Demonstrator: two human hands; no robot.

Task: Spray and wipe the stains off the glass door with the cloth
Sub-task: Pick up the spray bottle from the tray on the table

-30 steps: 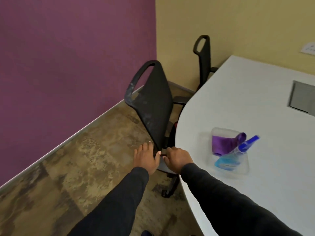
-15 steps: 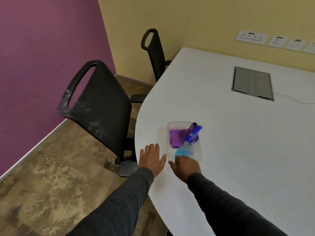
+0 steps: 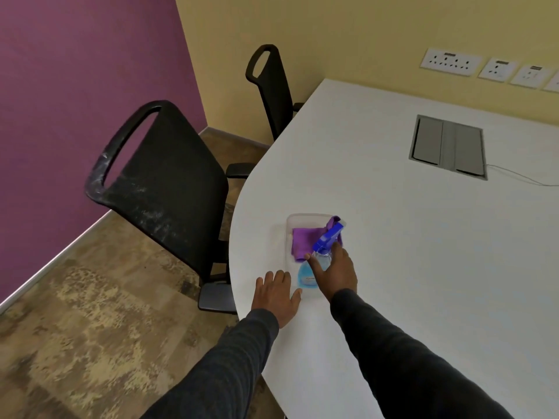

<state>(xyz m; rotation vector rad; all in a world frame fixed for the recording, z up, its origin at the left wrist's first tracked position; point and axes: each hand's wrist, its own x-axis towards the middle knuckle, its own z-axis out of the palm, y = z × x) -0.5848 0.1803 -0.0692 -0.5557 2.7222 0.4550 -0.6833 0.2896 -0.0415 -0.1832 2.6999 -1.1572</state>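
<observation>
A clear tray sits near the curved edge of the white table. In it lie a purple cloth and a spray bottle of blue liquid with a blue trigger head. My right hand rests over the bottle's body, thumb on its left side and fingers spread along its right, not closed around it. My left hand lies flat on the table just left of the tray, fingers apart and holding nothing. No glass door is in view.
A black mesh chair stands close to the table's left edge, and a second black chair is farther back by the yellow wall. A grey cable hatch is set into the tabletop. Wall sockets are at the upper right. A purple wall runs along the left.
My view has swung right from the chair to the table. My right hand has moved forward from the table edge onto the spray bottle, and my left hand has settled flat beside the tray.
</observation>
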